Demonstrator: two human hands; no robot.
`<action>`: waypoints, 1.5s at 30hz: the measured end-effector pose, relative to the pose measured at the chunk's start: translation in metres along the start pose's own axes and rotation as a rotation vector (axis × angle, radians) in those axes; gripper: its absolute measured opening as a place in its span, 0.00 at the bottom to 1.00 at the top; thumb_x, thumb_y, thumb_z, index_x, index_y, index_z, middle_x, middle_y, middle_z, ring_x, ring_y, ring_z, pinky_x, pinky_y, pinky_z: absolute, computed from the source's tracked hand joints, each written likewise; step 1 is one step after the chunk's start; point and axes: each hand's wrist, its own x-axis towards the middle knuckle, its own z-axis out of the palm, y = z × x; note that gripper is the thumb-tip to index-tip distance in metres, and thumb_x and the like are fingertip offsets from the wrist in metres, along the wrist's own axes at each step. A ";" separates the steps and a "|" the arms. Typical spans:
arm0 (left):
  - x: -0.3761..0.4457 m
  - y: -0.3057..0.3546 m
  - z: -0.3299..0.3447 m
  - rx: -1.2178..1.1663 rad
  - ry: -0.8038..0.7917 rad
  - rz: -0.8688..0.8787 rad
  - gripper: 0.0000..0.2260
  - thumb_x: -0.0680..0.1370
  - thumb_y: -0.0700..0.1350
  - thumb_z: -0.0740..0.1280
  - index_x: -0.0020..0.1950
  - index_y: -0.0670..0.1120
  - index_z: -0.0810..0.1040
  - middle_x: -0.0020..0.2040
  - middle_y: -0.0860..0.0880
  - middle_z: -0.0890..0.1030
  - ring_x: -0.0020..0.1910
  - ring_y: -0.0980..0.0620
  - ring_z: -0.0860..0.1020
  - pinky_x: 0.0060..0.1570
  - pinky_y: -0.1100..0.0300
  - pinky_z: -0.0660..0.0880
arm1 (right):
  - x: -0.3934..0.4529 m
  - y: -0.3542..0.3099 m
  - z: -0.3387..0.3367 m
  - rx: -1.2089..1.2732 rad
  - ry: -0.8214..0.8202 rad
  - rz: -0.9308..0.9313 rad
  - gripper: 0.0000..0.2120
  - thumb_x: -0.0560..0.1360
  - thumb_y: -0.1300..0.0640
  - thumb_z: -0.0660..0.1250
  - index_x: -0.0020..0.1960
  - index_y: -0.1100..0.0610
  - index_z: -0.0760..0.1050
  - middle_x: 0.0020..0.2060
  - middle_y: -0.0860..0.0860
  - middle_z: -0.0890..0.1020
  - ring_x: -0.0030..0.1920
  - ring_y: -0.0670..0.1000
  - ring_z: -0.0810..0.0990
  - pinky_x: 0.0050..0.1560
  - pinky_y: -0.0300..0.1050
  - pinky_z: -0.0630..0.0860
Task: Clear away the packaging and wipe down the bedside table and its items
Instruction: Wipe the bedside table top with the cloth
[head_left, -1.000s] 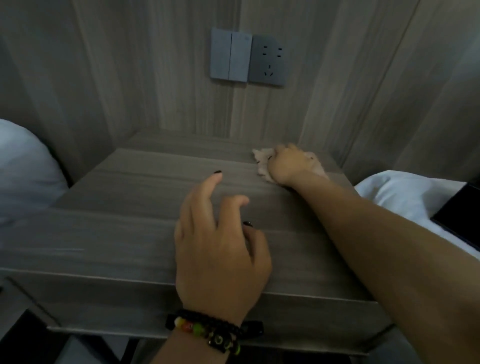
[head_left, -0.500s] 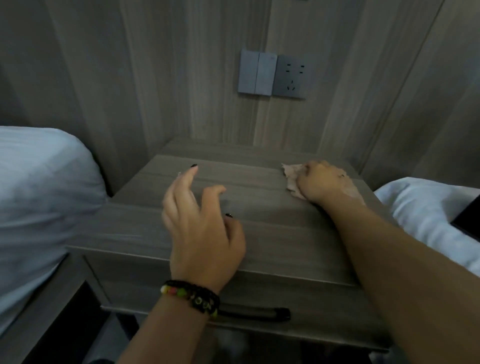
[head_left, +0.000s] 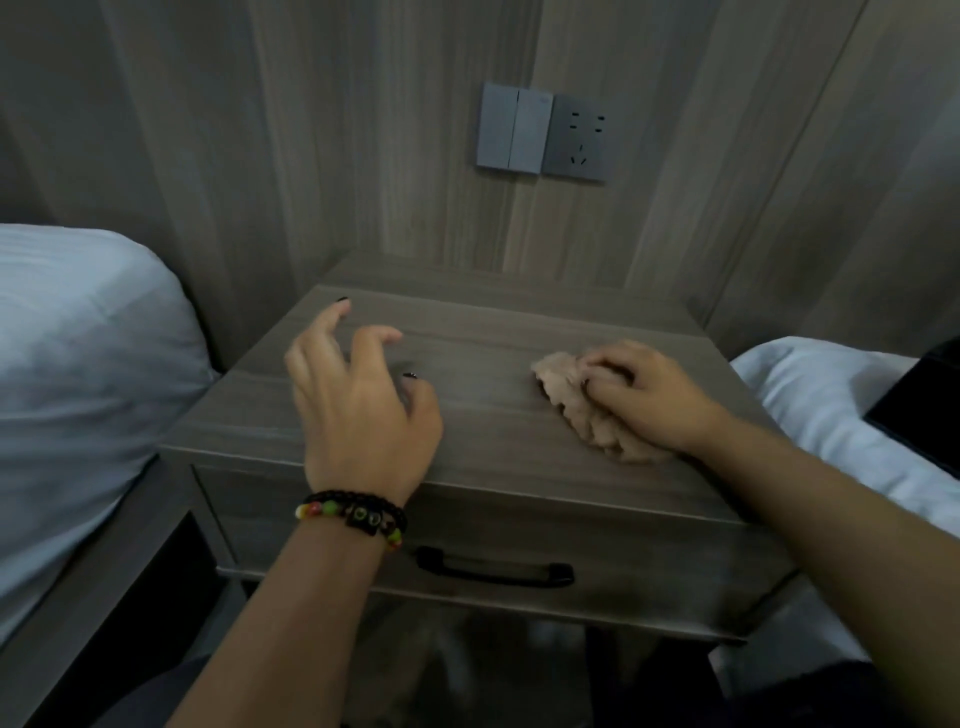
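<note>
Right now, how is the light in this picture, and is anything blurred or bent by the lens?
Head view: dim, even light, no glare; the wall panels bow outward from wide-angle distortion; the left hand is slightly soft, the right hand on the cloth and the bedside table fairly sharp.

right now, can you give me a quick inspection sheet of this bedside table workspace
surface: wood-grain bedside table, top bare apart from the cloth and hands; drawer with a black handle at the front.
job's things: crumpled beige cloth lies on the right part of the top; no packaging seen.
clutter: nothing seen on the top.
grippers: right hand presses on the cloth, fingers curled into it; left hand is over the left part of the top with fingers spread and loosely bent, holding nothing; beaded bracelet on that wrist.
cables: nothing seen; wall socket has nothing plugged in, switch beside it.
surroundings: white bedding on the left and right; a dark flat object lies on the right bedding.
</note>
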 end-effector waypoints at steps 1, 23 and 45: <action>-0.001 0.001 0.000 -0.009 0.010 0.013 0.13 0.69 0.37 0.68 0.54 0.41 0.77 0.67 0.38 0.68 0.67 0.38 0.64 0.62 0.44 0.66 | 0.009 -0.003 0.009 -0.036 0.040 0.066 0.11 0.75 0.54 0.65 0.55 0.55 0.80 0.54 0.52 0.81 0.57 0.54 0.77 0.57 0.40 0.68; 0.025 -0.059 -0.070 -0.401 0.327 -0.663 0.09 0.82 0.49 0.53 0.45 0.52 0.70 0.48 0.55 0.74 0.49 0.64 0.72 0.52 0.69 0.66 | 0.018 -0.189 0.120 -0.028 -0.089 -0.431 0.20 0.76 0.49 0.51 0.54 0.53 0.79 0.55 0.52 0.79 0.57 0.55 0.75 0.62 0.56 0.69; 0.031 -0.051 -0.037 -0.004 0.092 -0.472 0.21 0.71 0.48 0.67 0.63 0.48 0.70 0.66 0.48 0.69 0.63 0.47 0.71 0.58 0.45 0.72 | 0.143 -0.151 0.133 0.048 -0.166 -0.416 0.12 0.79 0.54 0.60 0.50 0.60 0.79 0.50 0.54 0.81 0.52 0.53 0.77 0.56 0.49 0.71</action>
